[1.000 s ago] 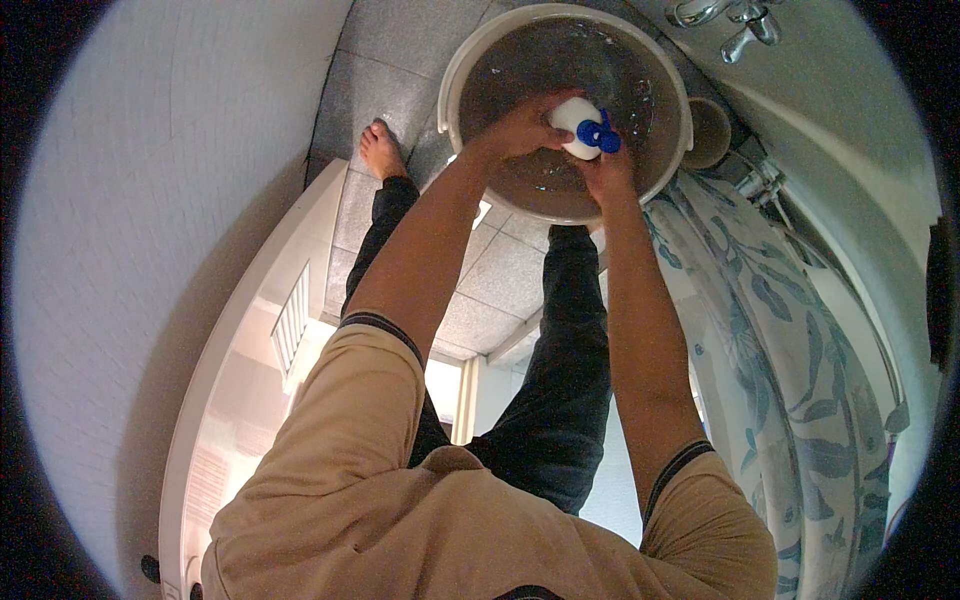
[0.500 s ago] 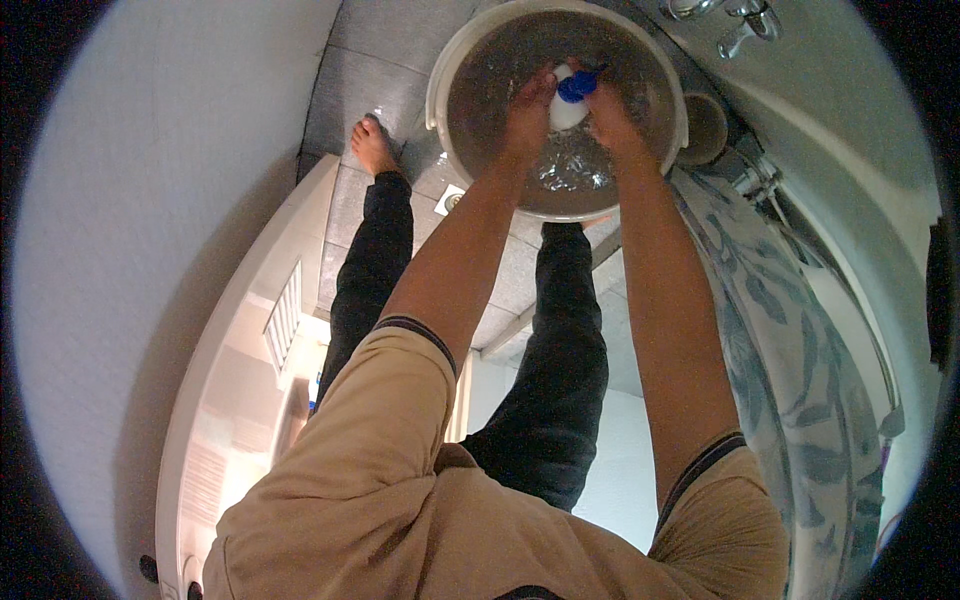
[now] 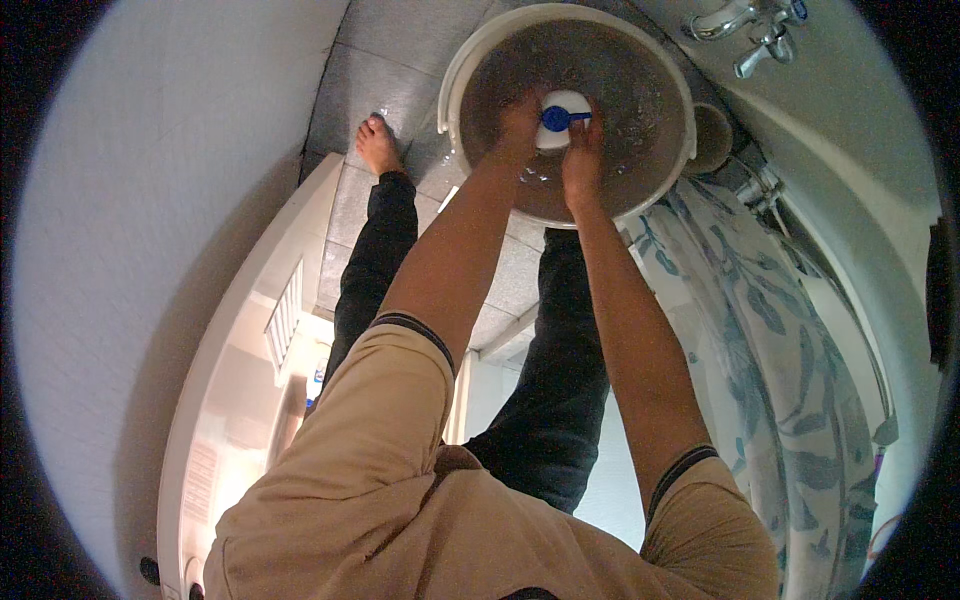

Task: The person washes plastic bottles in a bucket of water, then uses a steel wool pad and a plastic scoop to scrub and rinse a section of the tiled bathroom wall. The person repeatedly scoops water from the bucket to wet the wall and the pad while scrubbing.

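Since the earlier frame, the white bottle (image 3: 572, 101) had tipped, its blue cap (image 3: 556, 119) now facing the camera, so its long axis ran roughly along the line of sight. It lay within the bucket's (image 3: 451, 90) rim, directly between both hands: just right of the left hand (image 3: 519, 122), clamped against it, and beyond the right hand (image 3: 583, 165), whose fingers gripped its near right side.
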`<state>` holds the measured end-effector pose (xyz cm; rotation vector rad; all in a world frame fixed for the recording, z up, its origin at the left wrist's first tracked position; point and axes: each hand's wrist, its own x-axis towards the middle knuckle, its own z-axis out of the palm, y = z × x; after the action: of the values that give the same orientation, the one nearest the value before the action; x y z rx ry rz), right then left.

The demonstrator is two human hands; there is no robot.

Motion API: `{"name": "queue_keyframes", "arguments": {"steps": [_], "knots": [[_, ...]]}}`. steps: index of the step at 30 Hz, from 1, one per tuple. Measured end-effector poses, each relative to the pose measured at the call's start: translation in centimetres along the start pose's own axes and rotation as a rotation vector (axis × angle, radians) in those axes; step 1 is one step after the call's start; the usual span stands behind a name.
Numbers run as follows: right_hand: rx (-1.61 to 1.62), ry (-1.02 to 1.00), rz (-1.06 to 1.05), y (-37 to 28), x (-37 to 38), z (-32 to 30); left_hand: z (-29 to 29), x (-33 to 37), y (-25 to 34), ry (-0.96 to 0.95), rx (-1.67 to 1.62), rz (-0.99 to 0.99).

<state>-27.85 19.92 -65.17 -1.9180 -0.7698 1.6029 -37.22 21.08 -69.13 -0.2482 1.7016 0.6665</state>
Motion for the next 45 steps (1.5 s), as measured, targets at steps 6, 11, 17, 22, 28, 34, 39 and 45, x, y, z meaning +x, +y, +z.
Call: {"name": "queue_keyframes", "arguments": {"steps": [6, 11, 17, 22, 28, 34, 39, 45], "knots": [[0.161, -0.273, 0.499, -0.6, 8.3, -2.8, -0.7, -3.4, -0.5, -0.260, 0.047, 0.538], [0.388, -0.378, 0.717, -2.1, 8.8, -4.1, 3.9, -4.1, 0.0, 0.230, 0.043, 0.276], [0.429, -0.169, 0.640, -0.4, 8.3, -6.1, 2.8, -3.2, -1.8, -0.177, 0.067, 0.976], [0.227, -0.348, 0.589, 1.2, 9.5, -7.0, 0.9, -4.2, -1.8, -0.078, 0.419, 0.938], [0.394, -0.176, 0.349, 1.0, 5.4, -4.7, 0.1, -2.0, 0.6, -0.183, 0.522, 0.826], [-0.003, -0.081, 0.013, 4.7, 5.9, -5.7, -1.9, -2.0, 2.4, -0.480, 0.573, 0.712], [0.255, -0.120, 0.262, 5.7, 8.8, -5.0, -1.8, -0.4, 1.7, -0.421, 0.560, 0.549], [0.464, -0.127, 0.575, 1.3, 4.2, -2.1, 2.2, 5.2, -2.4, -0.263, 0.092, 0.123]]}}
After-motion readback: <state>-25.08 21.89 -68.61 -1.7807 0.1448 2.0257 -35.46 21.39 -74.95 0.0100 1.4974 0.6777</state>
